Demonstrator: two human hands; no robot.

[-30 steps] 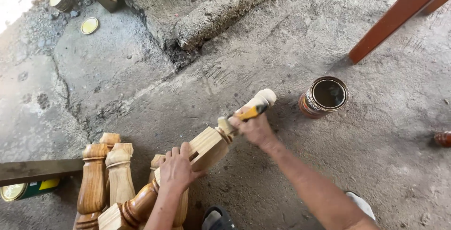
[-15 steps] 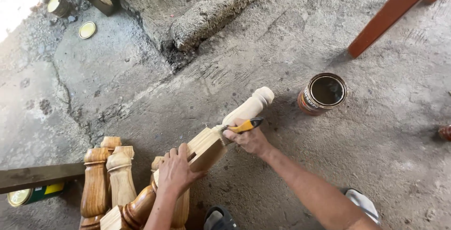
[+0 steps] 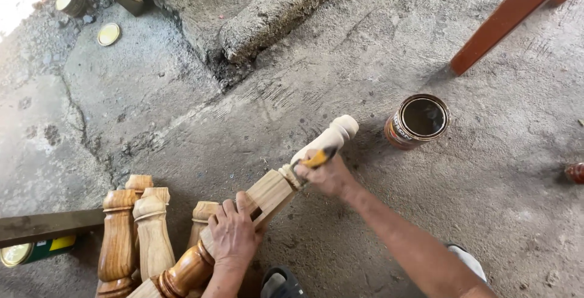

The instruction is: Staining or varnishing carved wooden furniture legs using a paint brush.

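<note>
The brush (image 3: 317,158) has moved down the baluster (image 3: 267,194), from the pale tip to the neck beside the square block, so the coating now goes on there. The right hand (image 3: 328,176) clenches the brush; the left hand (image 3: 234,234) grasps the baluster, tilted over the floor (image 3: 499,213). A round open can (image 3: 420,120) with an orange label stands well apart. A yellow lid (image 3: 109,34) lies far left.

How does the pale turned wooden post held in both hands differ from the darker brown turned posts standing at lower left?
The pale turned wooden post lies tilted, gripped by the left hand and worked on by the right hand; the darker brown turned posts stand upright, untouched. Its upper end looks bare and light; theirs look glossy and coated. Both share a lathe-turned baluster shape.
</note>
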